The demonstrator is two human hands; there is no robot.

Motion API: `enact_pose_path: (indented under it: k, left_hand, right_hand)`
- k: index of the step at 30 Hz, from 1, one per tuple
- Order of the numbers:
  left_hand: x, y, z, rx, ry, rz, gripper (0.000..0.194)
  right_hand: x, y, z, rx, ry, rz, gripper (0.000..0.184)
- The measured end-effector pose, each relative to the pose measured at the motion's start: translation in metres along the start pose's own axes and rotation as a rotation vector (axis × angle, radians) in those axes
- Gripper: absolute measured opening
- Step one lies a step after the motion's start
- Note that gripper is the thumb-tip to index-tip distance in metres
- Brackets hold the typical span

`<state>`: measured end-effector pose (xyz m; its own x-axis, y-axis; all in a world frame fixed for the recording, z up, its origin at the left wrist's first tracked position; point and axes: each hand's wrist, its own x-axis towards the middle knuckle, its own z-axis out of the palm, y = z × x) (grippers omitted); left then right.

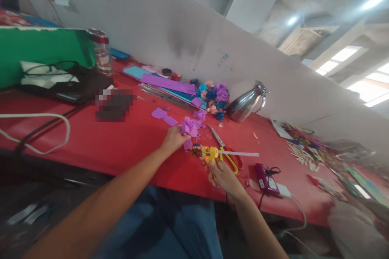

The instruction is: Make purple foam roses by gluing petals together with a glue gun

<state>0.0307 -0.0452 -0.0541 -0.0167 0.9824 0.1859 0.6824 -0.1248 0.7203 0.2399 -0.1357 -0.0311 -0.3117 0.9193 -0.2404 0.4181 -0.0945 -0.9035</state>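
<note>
My left hand (174, 141) is closed on a purple paper flower (190, 126), held just above the red table. In my right hand (221, 173) is a yellow hot glue gun (210, 153), its darkened nozzle pointing left towards the flower. A long whitish glue stick (240, 153) sticks out of the gun's back end. Behind the gun lie scissors (217, 136) with yellow and orange handles, partly hidden by it. Loose purple paper petals (159, 113) rest left of the flower. Which fingers press the gun's trigger is hidden.
Finished paper flowers (211, 94) are piled by the wall, beside a steel jug (245, 102). Purple paper strips (168, 83) lie at the back. A magenta power strip (266, 179) with cables sits to the right. A glass jar (101, 53) and a dark bag (69, 89) stand left.
</note>
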Motion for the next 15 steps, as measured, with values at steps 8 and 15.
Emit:
enact_pose_path:
  k: [8,15]
  left_hand:
    - [-0.0014,-0.0005,0.0007,-0.029,0.019,-0.001,0.007]
    - [-0.0029,0.0013,0.0004,-0.097,0.045,-0.011,0.006]
  right_hand:
    - [0.0013,0.0002,0.0003,0.072,0.032,-0.008,0.053]
    - [0.0003,0.0015,-0.0004,0.111,0.087,0.024,0.051]
